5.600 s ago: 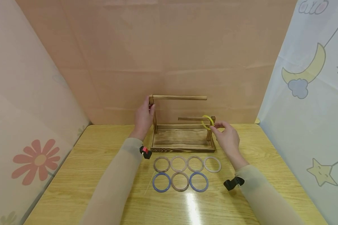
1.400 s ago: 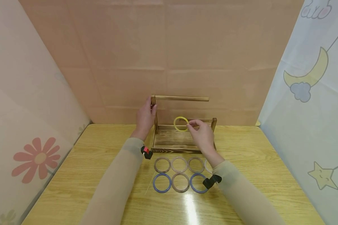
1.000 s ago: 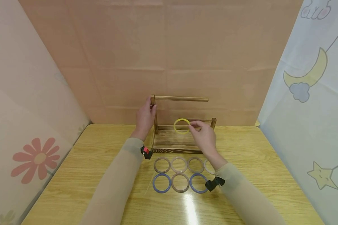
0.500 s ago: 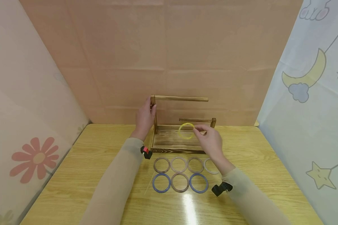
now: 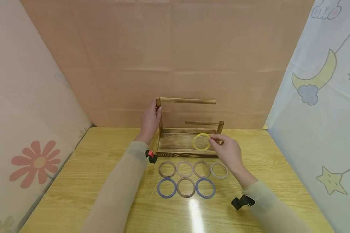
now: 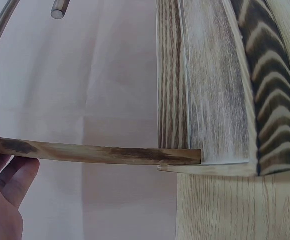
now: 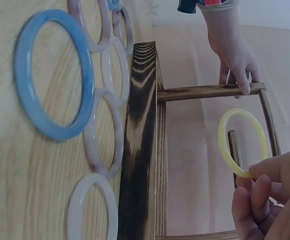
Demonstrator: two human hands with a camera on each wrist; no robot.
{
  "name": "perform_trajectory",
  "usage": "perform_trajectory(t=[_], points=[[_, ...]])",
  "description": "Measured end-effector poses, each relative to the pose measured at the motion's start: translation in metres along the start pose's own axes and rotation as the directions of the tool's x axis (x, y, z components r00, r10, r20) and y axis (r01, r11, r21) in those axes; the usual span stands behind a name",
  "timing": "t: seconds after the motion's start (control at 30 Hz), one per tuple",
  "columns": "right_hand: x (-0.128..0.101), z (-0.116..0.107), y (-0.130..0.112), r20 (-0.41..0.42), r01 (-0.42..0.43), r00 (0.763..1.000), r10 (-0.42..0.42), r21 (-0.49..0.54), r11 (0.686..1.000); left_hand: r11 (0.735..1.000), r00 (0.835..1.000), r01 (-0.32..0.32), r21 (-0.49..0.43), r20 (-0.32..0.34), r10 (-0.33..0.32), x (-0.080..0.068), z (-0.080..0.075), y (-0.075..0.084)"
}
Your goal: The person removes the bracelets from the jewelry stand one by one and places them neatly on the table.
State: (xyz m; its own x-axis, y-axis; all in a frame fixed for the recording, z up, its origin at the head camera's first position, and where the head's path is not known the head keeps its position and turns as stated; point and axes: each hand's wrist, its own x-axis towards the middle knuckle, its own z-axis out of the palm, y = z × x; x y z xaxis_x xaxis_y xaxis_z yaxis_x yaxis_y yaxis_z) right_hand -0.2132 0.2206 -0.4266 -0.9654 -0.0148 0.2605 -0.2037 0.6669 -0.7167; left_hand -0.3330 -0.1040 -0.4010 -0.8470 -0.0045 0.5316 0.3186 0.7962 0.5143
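My right hand (image 5: 228, 152) pinches a yellow bangle (image 7: 222, 137) between thumb and fingers. The bangle hangs upright in the air over the right part of a wooden display stand's tray (image 5: 175, 145), in front of and below the stand's lower bar (image 5: 198, 123) and apart from it. My left hand (image 5: 150, 122) holds the tall left post (image 6: 100, 152) near its top, below the upper bar (image 5: 188, 100). Both bars are bare. Part of the short right post is hidden behind my right hand in the head view.
In front of the stand, bangles lie in two rows on the wooden table (image 5: 84, 181): several pale or brownish ones, such as the white bangle (image 5: 212, 171), and two blue, including the left blue bangle (image 5: 158, 188). A thin stick-like line lies left of them. Printed cloth walls surround the table.
The yellow bangle was round the lower bar near its post. It came left off the bar's free end, then moved right and down in my right hand. My left hand stayed on the post.
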Motion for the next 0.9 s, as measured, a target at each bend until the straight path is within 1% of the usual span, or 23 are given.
perform_trajectory(t=[0.4,0.73,0.9], points=[[-0.019,-0.026,0.018,0.029,0.009,1.000,-0.006,-0.089,0.996,1.000,1.000,0.008,0.003,0.013,-0.008,0.001,-0.003,0.004],[-0.037,-0.042,0.029,0.087,-0.035,0.995,0.046,-0.122,0.992,0.999,0.999,0.033,-0.001,0.035,-0.033,-0.001,-0.004,0.006],[-0.046,-0.048,0.033,0.122,-0.052,0.990,0.068,-0.131,0.990,1.000,0.999,0.029,0.000,0.028,-0.029,0.000,-0.004,0.005]])
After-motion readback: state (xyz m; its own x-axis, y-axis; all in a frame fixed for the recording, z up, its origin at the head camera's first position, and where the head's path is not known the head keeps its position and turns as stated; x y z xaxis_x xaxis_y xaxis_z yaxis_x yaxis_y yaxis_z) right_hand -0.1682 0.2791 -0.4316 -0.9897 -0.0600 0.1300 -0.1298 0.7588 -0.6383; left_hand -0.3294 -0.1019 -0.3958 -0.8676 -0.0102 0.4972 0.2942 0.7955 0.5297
